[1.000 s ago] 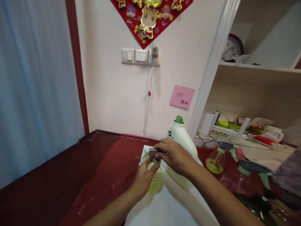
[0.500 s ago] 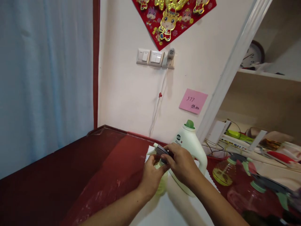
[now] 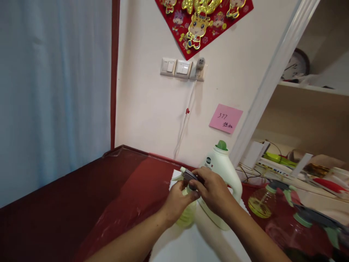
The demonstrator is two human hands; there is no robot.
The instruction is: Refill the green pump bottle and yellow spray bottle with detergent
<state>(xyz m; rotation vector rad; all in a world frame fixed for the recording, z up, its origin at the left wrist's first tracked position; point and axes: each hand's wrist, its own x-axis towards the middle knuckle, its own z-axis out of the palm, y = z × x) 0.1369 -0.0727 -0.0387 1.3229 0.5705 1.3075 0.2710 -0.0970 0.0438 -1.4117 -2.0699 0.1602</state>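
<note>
A clear spray bottle (image 3: 187, 215) with yellowish liquid stands upright on a white sheet (image 3: 174, 247). My left hand (image 3: 178, 200) is closed round its neck, just under the head. From the right, my right hand (image 3: 211, 187) grips the dark grey spray head (image 3: 189, 175), whose pale nozzle points left. Part of the head and the neck is hidden by my fingers. Right behind my right hand is a large pale green jug (image 3: 220, 163), uncapped, with something green in its mouth.
On the right stand another spray bottle (image 3: 261, 202) with yellow liquid and a clear one (image 3: 293, 229) with a dark head. A cluttered shelf (image 3: 294, 169) rises behind them. The dark red tabletop (image 3: 109, 203) meets a wall with a plugged-in cord (image 3: 187, 112).
Both hands stay on the spray bottle with almost the same grip. The whole view has shifted slightly, so everything sits a little farther right and lower.
</note>
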